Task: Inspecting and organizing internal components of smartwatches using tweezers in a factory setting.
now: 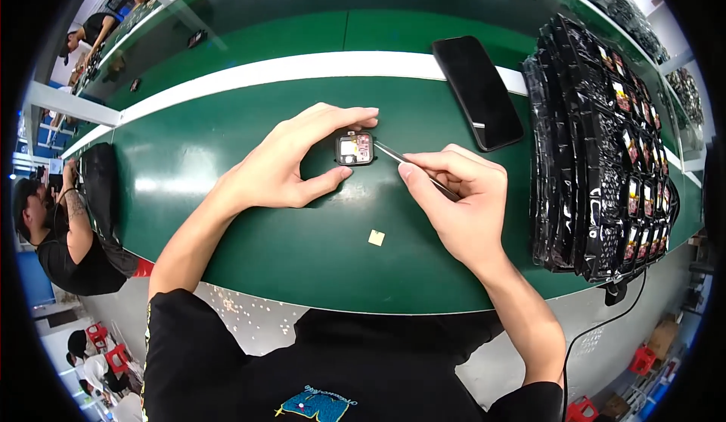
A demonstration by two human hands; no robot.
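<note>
A small black, square watch case (355,149) lies on the green table with its inside showing: a white block and a reddish circuit board. My left hand (291,157) curves around it from the left, fingertips at its far edge and thumb at its near edge, steadying it on the surface. My right hand (463,195) pinches a pair of metal tweezers (391,152) like a pen. Their tips point at the right edge of the case; whether they touch it I cannot tell. Nearer to me, a small pale-yellow square piece (376,237) lies on the table.
Stacked black plastic trays (590,157) holding several similar parts stand at the right. A black phone (478,93) lies at the back right, across a white rail (302,69). At the left sits another person (72,229), beside a dark draped item (98,187).
</note>
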